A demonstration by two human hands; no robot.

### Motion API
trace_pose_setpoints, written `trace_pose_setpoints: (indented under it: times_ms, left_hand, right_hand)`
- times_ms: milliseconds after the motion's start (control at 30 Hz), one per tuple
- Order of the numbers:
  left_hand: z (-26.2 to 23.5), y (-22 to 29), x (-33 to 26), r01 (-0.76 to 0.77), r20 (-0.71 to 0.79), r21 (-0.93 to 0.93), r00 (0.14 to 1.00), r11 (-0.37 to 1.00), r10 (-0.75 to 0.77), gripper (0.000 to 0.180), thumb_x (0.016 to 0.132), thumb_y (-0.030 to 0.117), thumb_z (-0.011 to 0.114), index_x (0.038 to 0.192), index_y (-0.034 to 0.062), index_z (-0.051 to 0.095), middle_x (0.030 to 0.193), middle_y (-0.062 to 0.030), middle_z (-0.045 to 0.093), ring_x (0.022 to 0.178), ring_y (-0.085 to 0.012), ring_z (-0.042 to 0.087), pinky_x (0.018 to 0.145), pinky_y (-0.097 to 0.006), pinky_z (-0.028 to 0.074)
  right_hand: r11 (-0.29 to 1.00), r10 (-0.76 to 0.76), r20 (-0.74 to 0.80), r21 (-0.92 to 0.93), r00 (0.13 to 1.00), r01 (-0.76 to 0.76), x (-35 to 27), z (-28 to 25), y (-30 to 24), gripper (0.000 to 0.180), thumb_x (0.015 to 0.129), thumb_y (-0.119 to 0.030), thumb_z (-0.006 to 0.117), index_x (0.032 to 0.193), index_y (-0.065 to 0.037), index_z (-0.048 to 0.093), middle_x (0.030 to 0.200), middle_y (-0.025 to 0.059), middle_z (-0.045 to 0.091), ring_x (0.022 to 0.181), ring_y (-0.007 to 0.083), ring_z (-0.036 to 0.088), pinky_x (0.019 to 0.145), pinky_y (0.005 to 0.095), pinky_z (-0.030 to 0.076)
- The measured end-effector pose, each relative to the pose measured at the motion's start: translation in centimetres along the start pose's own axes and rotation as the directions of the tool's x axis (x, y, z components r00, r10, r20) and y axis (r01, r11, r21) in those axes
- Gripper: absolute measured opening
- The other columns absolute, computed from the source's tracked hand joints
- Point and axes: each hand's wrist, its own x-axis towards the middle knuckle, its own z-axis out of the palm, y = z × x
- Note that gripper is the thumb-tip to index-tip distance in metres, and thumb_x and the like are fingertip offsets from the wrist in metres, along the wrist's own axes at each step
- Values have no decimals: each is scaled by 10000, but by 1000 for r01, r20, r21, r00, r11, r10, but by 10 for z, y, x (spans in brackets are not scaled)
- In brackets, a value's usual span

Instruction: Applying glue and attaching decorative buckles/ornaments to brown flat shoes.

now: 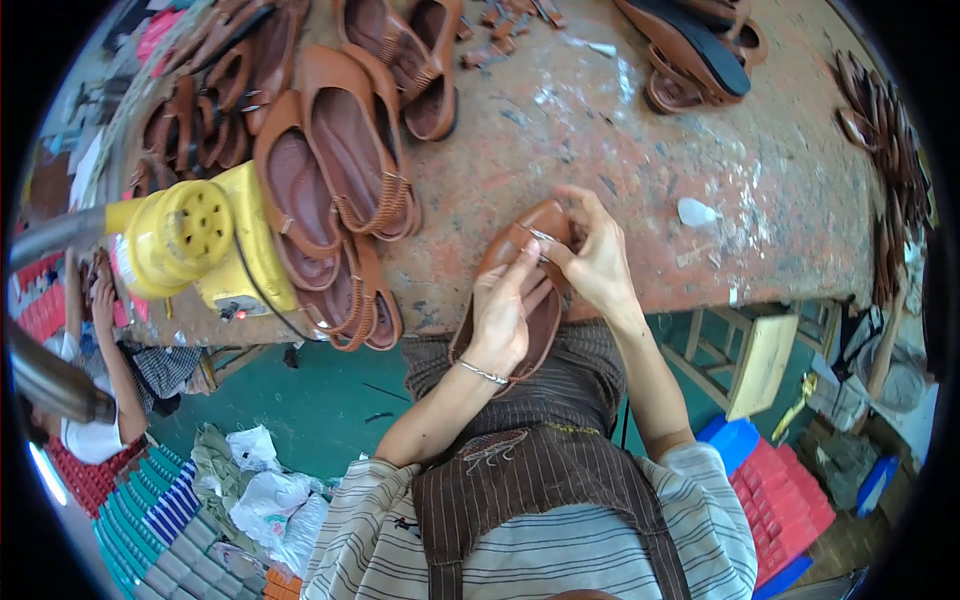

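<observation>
A brown leather slingback shoe [541, 338] lies at the near edge of the table with its toe pointing away from me. My left hand [503, 318] is closed on it, its fingers inside the opening and the thumb up by the front strap. At the toe, my right hand [597, 258] grips the shoe's right side, thumb and fingers pressed around the upper. Between the two thumbs a small shiny trim piece [540, 236] shows on the front strap; its exact form is too small to tell.
Several finished-looking brown shoes [345, 140] crowd the table [640, 215] at left, beside a yellow machine head [185, 240]. More shoes [690, 50] lie at the far right. A whitish translucent piece [696, 212] rests right of my hands. Another person's arm [120, 370] is at far left.
</observation>
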Motion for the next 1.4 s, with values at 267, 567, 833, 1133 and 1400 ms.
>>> trace_pose_setpoints:
  times_ms: [267,567,833,1133,1400]
  left_hand:
    - [0,0,-18,-22,145,-72,989,997,33,166,917,188,604,1011,52,624,1005,-33,646,918,-131,611,824,-308,498]
    - [35,56,-84,4,508,4,861,1000,-6,197,916,84,586,1103,30,557,1052,-46,631,915,-140,630,825,-304,525]
    - [48,329,-67,-759,489,-132,510,638,708,221,958,121,502,1113,-35,522,1102,-116,607,1039,-195,577,905,-314,477]
    - [47,263,8,-588,525,800,591,-119,612,218,849,147,659,1016,9,687,982,-60,687,924,-134,625,832,-277,485]
    - [89,224,115,-242,725,647,488,-723,486,352,733,275,711,928,-8,636,907,-207,641,861,-328,624,781,-435,478]
  right_hand:
    - [916,-83,75,398,994,46,-23,-9,-7,672,763,-53,689,1357,-52,375,1085,159,604,1016,231,590,892,355,451]
    - [806,26,-269,575,963,138,-36,-19,34,330,922,-80,550,1233,11,487,970,100,637,852,157,627,769,268,507]
    - [964,-221,-340,66,914,258,-38,-7,37,157,868,-3,590,1018,20,628,845,116,645,727,158,648,640,263,505]
    - [980,-189,-292,8,938,200,-37,-18,27,112,879,3,572,957,32,648,809,107,641,687,147,644,602,246,493]
    - [964,-259,-327,-24,909,266,-34,-13,33,113,832,19,590,924,5,655,715,84,588,580,149,548,531,259,420]
